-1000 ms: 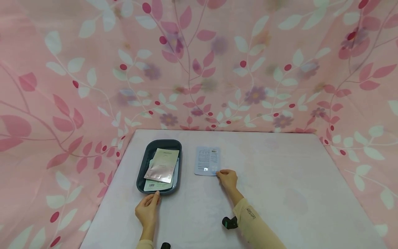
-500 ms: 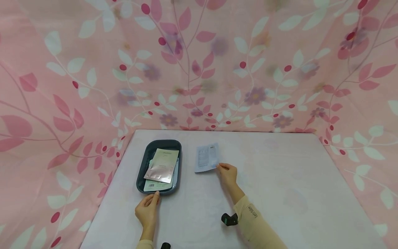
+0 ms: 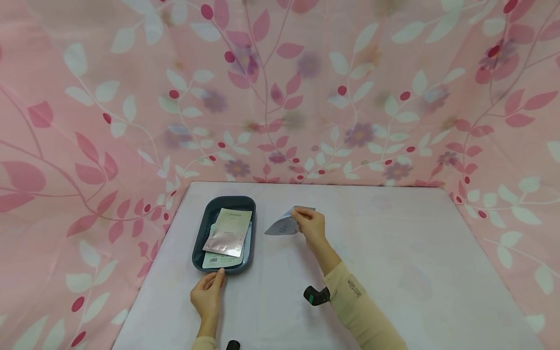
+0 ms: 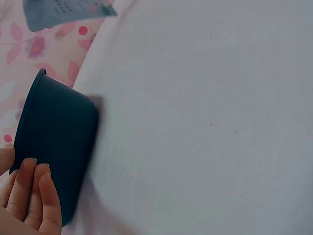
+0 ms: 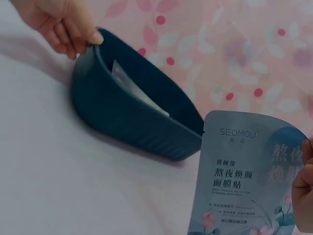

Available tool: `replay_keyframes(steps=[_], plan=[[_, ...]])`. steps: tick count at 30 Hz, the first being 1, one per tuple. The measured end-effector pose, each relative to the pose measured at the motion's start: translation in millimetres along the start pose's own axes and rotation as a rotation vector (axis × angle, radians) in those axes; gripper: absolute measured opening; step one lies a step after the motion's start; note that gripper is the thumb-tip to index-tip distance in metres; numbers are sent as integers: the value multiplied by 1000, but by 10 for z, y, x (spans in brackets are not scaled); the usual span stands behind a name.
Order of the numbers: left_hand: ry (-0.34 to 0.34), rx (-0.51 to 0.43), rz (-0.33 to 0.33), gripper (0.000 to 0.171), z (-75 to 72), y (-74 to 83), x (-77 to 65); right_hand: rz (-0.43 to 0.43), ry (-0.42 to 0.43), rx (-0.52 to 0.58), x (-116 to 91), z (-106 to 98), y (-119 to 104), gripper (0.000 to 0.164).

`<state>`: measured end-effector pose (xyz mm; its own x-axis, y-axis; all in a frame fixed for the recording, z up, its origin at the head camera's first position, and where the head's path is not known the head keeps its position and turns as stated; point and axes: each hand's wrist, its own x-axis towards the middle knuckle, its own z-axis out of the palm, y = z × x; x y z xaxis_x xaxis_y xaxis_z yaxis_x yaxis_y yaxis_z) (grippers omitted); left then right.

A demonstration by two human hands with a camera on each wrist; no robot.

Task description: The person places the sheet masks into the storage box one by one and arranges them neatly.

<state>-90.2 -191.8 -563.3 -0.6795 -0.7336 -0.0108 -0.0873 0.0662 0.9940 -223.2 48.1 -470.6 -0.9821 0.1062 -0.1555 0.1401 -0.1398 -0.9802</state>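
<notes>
My left hand (image 3: pixel 206 297) pinches the near rim of a dark blue-green plastic tray (image 3: pixel 198 248), thumb on the inside edge in the right wrist view. Inside the tray lie a pale green and pink sachet (image 3: pixel 229 231) and, partly covered beneath it, a lighter sachet (image 3: pixel 218 262). To the tray's right, my right hand (image 3: pixel 312 228) holds a blue face mask packet (image 3: pixel 282 227) by its edge, raised and tilted above the table. Lettering and pink flowers show on the front of this packet (image 5: pixel 234 169) in the right wrist view, where only part of the right hand (image 5: pixel 304 191) is visible.
A white cloth covers the table (image 3: pixel 393 272). Pink floral fabric (image 3: pixel 280 97) stands behind and beside it. A black device (image 3: pixel 316 295) is at the right forearm, and another black piece (image 3: pixel 233 345) shows at the bottom edge.
My right hand has lifted the face mask packet off the table and turned it, moving slightly left and away. My left hand and the tray have stayed in place.
</notes>
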Motion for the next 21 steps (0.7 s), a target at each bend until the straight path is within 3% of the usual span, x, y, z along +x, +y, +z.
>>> replay_keyframes(steps=[9, 21], plan=[[-9, 16, -10, 24, -3, 8, 2, -50, -127, 141, -146, 306, -274, 24], [-11, -4, 0, 24, -7, -26, 19, -115, -236, 87, -265, 773, -390, 21]])
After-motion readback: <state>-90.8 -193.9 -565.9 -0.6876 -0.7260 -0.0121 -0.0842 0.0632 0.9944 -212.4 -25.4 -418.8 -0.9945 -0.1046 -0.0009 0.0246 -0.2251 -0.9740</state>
